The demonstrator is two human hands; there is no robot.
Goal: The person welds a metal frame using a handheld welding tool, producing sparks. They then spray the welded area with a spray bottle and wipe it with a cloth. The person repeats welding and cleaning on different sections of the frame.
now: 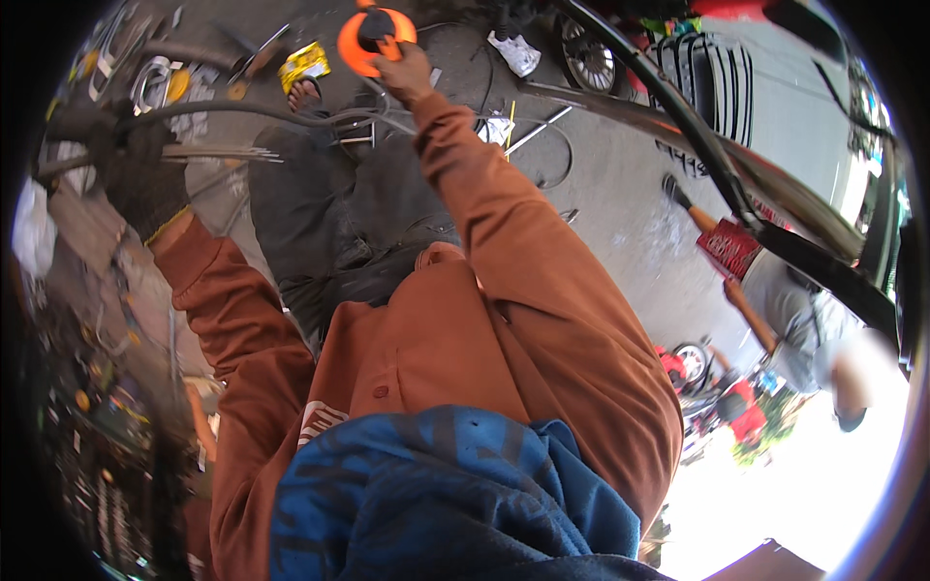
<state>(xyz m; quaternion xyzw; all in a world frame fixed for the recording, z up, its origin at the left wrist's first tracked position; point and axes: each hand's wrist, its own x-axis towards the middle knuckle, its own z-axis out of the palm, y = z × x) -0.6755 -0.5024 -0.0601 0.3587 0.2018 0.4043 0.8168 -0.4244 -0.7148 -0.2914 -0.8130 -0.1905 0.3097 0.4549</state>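
Note:
My bare right hand (pixel 407 76) reaches forward and is closed on a round orange object with a black centre (pixel 351 48); its exact kind is unclear. One finger lies over the black middle. At the left, my left hand (pixel 145 179) wears a dark glove with a yellow cuff edge. Its fingers are smeared and dark, so their grip cannot be made out. Several thin grey rods (pixel 228 153) stick out beside the glove. A grey cable (pixel 262 114) runs just beyond them, across toward the middle.
A yellow packet (pixel 304 64) lies by a foot (pixel 302 93) ahead. Dark metal bars (pixel 722 155) slant across the right, near a wheel (pixel 588 58) and a striped metal rack (pixel 712 92). Another person (pixel 790 300) is at the right. Tools and scraps clutter the left.

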